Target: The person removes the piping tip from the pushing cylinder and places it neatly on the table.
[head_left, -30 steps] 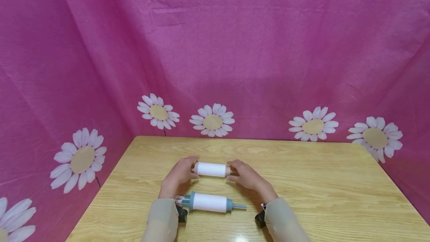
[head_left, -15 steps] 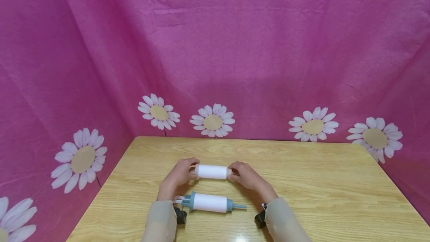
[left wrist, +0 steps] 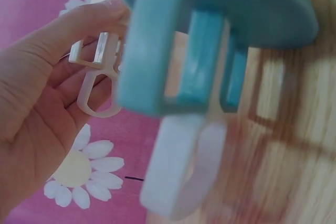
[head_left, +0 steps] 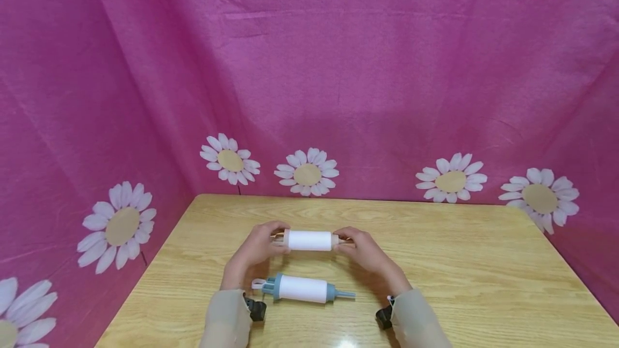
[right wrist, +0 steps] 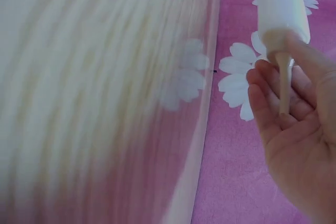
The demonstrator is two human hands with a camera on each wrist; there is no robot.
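Observation:
A white roller with beige ends (head_left: 310,240) is held level between both hands, beyond a similar roller on the table. My left hand (head_left: 258,244) grips its left end, fingers behind and thumb in front. In the left wrist view, a pale loop (left wrist: 100,94) hangs from that end beside the palm. My right hand (head_left: 362,249) pinches the right end, where a thin beige stem (right wrist: 284,85) points toward the palm. Nearer me lies the white roller with teal ends (head_left: 303,289), its loop to the left and thin teal stem to the right.
The wooden table (head_left: 483,273) meets a pink curtain (head_left: 367,95) with daisies along its back and left. The teal end piece (left wrist: 210,40) looms close before the left wrist camera. Small black devices (head_left: 384,317) sit at both wrists.
The beige-ended roller has shifted slightly right and, since half a second ago, up in the head view. Both hands moved with it, and its right stem now shows. The teal-ended roller stays put.

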